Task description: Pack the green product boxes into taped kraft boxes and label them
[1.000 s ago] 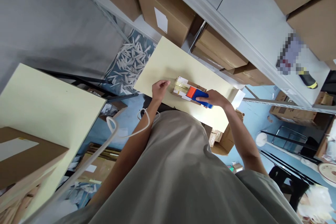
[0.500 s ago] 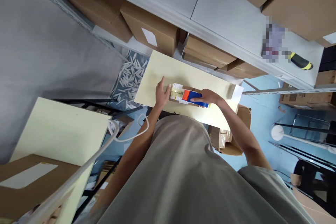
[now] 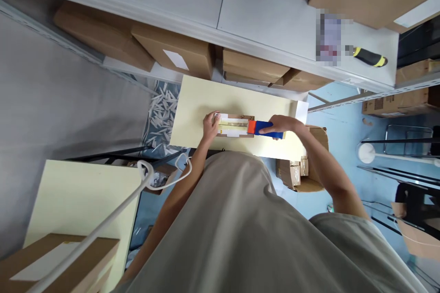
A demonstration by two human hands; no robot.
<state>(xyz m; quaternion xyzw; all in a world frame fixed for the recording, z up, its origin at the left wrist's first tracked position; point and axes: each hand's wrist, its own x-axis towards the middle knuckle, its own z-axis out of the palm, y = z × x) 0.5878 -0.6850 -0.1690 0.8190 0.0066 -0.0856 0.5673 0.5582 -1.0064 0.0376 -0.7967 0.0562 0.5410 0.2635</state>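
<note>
A small cardboard box (image 3: 250,118) with a white-labelled top lies flat on the pale yellow tabletop (image 3: 194,96). My left hand (image 3: 210,127) is closed round the left end of the box. My right hand (image 3: 282,123) grips a blue tape dispenser (image 3: 262,127) with an orange front. That orange end rests at the right end of the box. A shiny strip of clear tape (image 3: 233,124) runs lengthwise over the box top, from near my left hand to the dispenser. The far side of the dispenser is hidden under my right fingers.
A grey shelf (image 3: 192,18) with large cartons stands behind the table. A black-and-yellow handled tool (image 3: 370,57) lies on it. A white block (image 3: 301,112) sits at the table's right end. An open carton (image 3: 314,178) holds small boxes below. A white cable (image 3: 173,185) hangs at left.
The tape dispenser has moved right along the box in my right hand, with a longer strip showing behind it. My left fingers, spread before, are now closed on the box end.
</note>
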